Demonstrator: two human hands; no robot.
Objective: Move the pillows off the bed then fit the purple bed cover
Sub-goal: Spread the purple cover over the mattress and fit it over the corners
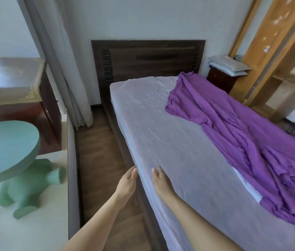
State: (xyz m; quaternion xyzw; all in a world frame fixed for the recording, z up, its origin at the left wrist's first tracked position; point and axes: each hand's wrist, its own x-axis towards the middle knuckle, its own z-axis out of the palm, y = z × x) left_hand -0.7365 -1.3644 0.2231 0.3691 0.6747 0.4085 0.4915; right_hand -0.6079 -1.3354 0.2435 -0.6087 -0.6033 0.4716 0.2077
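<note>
Item one, pillows [228,67]: I count two, stacked on the dark nightstand [219,79] beside the headboard [148,58], off the bed; I judge that half of the task done. Item two, purple bed cover [242,134]: lying on the mattress in a long rumpled band along the far side, from near the headboard to the foot, not spread and with no corner hooked over that I can see. Item three, bed [161,124]: the near half shows a pale, lightly creased under-sheet, bare of the cover. Item four, left hand [127,182]: fingers straight and together, holding nothing, just beside the near mattress edge above the floor strip. Item five, right hand [161,182]: fingers likewise straight, holding nothing, low over the sheet at that same edge; I cannot tell whether it touches the sheet. Both hands are well apart from the cover. Remaining, by my reckoning: take hold of the cover, draw it across the whole mattress, and fit it at all four corners. Sundries: a green round table [5,147] and a pale curtain [61,60] to the left.
</note>
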